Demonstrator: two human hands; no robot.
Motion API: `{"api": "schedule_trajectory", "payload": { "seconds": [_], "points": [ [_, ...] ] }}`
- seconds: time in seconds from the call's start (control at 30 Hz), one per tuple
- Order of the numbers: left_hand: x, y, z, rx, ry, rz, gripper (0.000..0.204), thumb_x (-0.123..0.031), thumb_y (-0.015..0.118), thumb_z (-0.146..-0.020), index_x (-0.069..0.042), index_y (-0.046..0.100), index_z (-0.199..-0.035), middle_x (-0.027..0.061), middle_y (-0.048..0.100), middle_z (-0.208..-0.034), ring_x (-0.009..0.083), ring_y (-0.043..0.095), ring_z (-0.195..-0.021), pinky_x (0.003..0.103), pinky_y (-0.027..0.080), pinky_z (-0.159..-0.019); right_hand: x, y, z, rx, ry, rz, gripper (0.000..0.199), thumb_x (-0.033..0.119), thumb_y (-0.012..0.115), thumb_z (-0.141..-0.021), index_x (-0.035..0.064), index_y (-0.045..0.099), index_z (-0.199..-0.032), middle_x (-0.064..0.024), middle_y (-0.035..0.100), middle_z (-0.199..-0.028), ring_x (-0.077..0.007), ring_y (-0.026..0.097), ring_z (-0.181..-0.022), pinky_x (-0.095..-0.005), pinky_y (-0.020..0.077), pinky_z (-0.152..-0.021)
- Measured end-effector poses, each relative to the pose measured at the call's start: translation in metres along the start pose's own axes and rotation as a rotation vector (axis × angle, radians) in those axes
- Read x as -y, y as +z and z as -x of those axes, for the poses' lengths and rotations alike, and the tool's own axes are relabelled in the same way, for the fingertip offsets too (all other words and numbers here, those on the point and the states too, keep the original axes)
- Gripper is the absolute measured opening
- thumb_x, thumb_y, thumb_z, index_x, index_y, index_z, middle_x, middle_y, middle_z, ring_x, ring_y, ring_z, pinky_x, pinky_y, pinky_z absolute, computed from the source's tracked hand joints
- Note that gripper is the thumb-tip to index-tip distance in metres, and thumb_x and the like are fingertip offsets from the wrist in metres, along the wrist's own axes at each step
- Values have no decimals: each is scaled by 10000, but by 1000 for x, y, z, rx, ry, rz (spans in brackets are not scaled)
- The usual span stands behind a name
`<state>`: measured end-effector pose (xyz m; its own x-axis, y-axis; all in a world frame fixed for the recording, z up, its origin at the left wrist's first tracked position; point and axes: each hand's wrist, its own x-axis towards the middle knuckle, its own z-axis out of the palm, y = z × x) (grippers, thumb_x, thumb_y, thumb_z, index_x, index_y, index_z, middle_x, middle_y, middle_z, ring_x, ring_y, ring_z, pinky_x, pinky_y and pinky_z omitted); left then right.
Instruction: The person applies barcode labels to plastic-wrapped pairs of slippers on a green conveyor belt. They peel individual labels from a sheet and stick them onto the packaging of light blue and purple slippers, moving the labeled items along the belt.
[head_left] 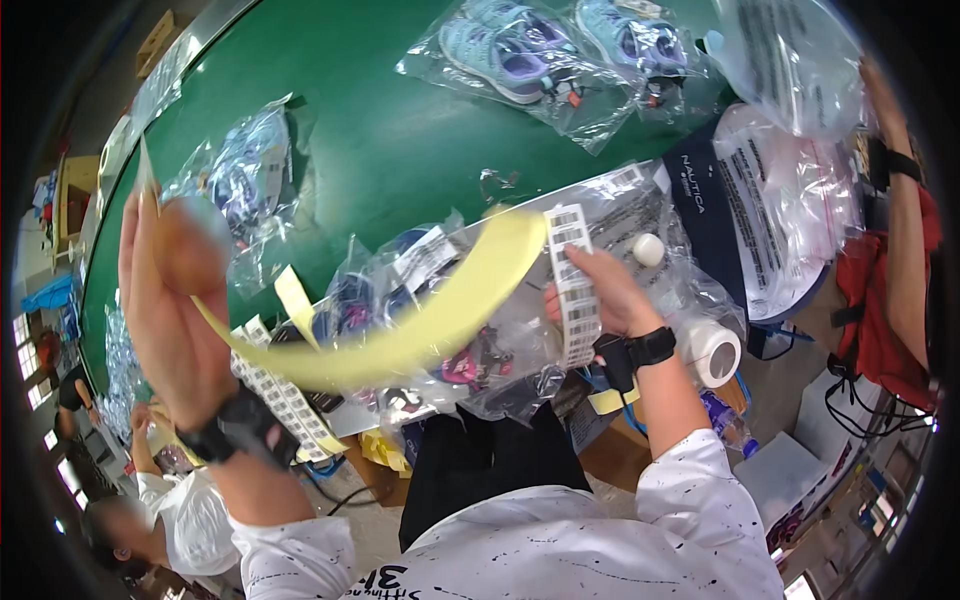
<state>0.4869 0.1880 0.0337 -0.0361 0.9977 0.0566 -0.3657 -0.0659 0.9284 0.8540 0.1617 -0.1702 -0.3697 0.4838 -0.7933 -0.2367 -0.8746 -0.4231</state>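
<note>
At the open tabletop's [360, 120] edge, right fingers [590, 262] pinch labels [574, 325]; left fingers' [131, 235] hold unclear.

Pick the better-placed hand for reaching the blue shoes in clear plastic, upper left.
Left hand, probably: it appears beside those blue shoes. The right hand is farther across, holding a long white barcode-label strip.

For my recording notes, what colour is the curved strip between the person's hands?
The curved strip is pale yellow, best seen in the head view.
</note>
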Motion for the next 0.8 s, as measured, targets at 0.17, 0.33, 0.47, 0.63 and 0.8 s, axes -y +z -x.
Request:
{"api": "schedule_trajectory", "payload": {
  "seconds": [0.17, 0.33, 0.47, 0.63, 0.8],
  "points": [
    [-8, 29, 83, -164, -406, -588, 264, -5, 588, -868, -7, 588, -1132, -40, 546, -735, 38, 529, -641, 176, 417, -595, 12, -2, -2, -334, -565, 644, 321, 127, 634, -905, -44, 498, -1140, -197, 659, -895, -284, 697, -831, -385, 574, -686],
    [25, 11, 155, 223, -483, -917, 452, 6, 653, -857, -54, 536, -1289, 32, 588, -583, 75, 557, -528, 237, 409, -512, -6, 108, 48, -281, -1005, 936, 283, 103, 718, -826, -40, 616, -1049, -99, 653, -914, -154, 615, -807, -305, 500, -718],
    [39, 18, 170, 316, -349, -889, 459, -53, 651, -874, -78, 525, -1315, 154, 660, -714, 248, 658, -586, 313, 489, -568, -42, 171, 80, 670, -246, 859, 218, 186, 722, -866, 16, 680, -996, 6, 631, -767, -59, 549, -679, -232, 453, -621],
    [35, -17, 171, -18, -131, -973, 416, 13, 621, -874, -22, 536, -1280, 122, 660, -883, 174, 654, -750, 297, 519, -706, -75, 188, 77, 518, -93, 551, 200, 200, 668, -913, 14, 704, -978, 1, 655, -793, -49, 561, -666, -225, 447, -589],
    [17, -35, 209, -120, -173, -920, 357, 31, 539, -885, 46, 537, -1241, 155, 683, -1016, 219, 647, -990, 350, 479, -913, -107, 213, 89, 273, -174, -60, 241, 158, 534, -999, -40, 666, -1035, -82, 679, -915, -107, 604, -740, -252, 478, -640]
  ]
}}
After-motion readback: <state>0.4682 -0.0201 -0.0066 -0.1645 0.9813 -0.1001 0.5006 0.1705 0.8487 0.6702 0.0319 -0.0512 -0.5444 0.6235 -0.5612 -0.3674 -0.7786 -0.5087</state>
